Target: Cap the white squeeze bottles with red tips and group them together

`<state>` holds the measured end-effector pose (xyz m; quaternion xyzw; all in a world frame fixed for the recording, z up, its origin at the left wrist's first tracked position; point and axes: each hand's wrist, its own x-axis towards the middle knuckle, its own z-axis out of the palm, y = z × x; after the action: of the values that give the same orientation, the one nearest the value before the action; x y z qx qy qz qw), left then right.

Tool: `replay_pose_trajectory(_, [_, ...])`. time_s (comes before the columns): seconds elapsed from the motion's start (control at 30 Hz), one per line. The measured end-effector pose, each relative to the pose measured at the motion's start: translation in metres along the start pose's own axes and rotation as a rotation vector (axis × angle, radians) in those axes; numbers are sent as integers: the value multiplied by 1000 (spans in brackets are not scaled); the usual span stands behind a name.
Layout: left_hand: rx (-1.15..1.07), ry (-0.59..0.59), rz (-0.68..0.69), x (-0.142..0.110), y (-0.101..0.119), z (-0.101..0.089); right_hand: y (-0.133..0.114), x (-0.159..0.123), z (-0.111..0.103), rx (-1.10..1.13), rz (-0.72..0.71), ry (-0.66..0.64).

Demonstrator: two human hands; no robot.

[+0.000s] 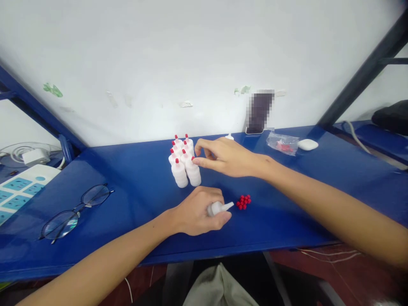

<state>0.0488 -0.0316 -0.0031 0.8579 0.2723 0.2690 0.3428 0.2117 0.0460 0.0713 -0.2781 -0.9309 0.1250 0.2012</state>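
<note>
My left hand (202,211) is wrapped round a white squeeze bottle (215,208). The bottle is tilted, and its bare pointed nozzle aims right at a small cluster of red caps (244,202) on the blue table. Several white bottles (181,174) with red-tipped nozzles stand upright in two rows, close together. Beside the front right one hovers my right hand (226,157), fingers curled and thumb apart from them. The thumb tip overlaps that bottle's red cap (193,158); whether it touches, I cannot tell. A white nozzle tip (229,137) shows behind my right hand, the rest hidden.
Eyeglasses (76,210) lie on the left, near a power strip (24,189). A phone (259,112) leans against the wall at the back. Right of it are a clear plastic bag (283,143) with red pieces and a white rounded object (308,145).
</note>
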Motion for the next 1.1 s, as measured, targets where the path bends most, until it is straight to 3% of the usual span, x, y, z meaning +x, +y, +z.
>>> replay_pose_trajectory(0.2, [22,-14,-2,0,2,0,-9,14,4,-50,-75,37])
replay_pose_trajectory(0.47, [71,49,0,-2,-2,0,-9,11,2,-58,-24,24])
replay_pose_trajectory(0.6, [197,139,-11,0,-6,-4,9,-5,1,-73,32,38])
replay_pose_trajectory(0.77, [323,255,-97,5,-10,-6,45,-42,15,-93,210,180])
replay_pose_trajectory(0.83, [361,278,-132,7,-10,-4,55,-55,18,18,279,83])
replay_pose_trajectory(1.0, [422,249,-175,9,-9,-1,66,-69,0,486,289,-425])
replay_pose_trajectory(1.1, [412,195,-190,11,-10,1,64,-70,-12,580,267,-658])
